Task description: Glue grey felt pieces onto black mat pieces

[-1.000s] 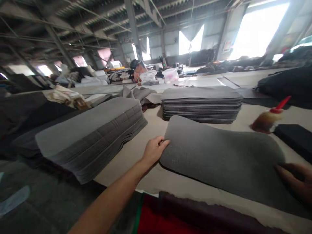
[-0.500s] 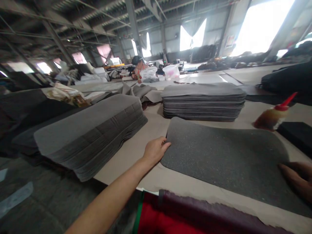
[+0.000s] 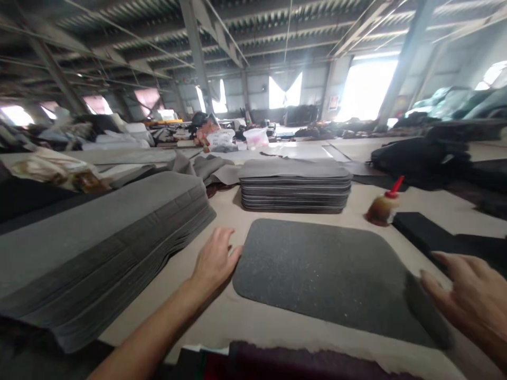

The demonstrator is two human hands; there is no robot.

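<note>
Looking down through the head camera, my only view, I see a dark grey felt mat [image 3: 328,272] lying flat on the tabletop [image 3: 222,322], close to its near edge and roughly at the middle of my reach. My left hand [image 3: 216,258] rests palm down on the bare tabletop, its fingertips touching the mat's left edge; its grip is loose and spread, clamped on nothing. My right hand [image 3: 471,295] hovers just above the mat's right near corner, fingers apart and holding nothing; I cannot tell whether any fingertip touches the felt.

Toward the far edge, just beyond the mat, stands a neat stack of mats [image 3: 295,184] of the same shape. A taller, slumping pile of grey sheets [image 3: 106,237] fills the left side of the tabletop. A small glue bottle [image 3: 383,206] with a red nozzle stands near the mat's far right corner, beside a black block [image 3: 431,237]. A person [image 3: 204,129] works far off at the back of the hall.

To do this well, I judge both palms should press evenly from the edges so the mat lies smooth and square, and the right hand should stay well clear of the glue bottle.
</note>
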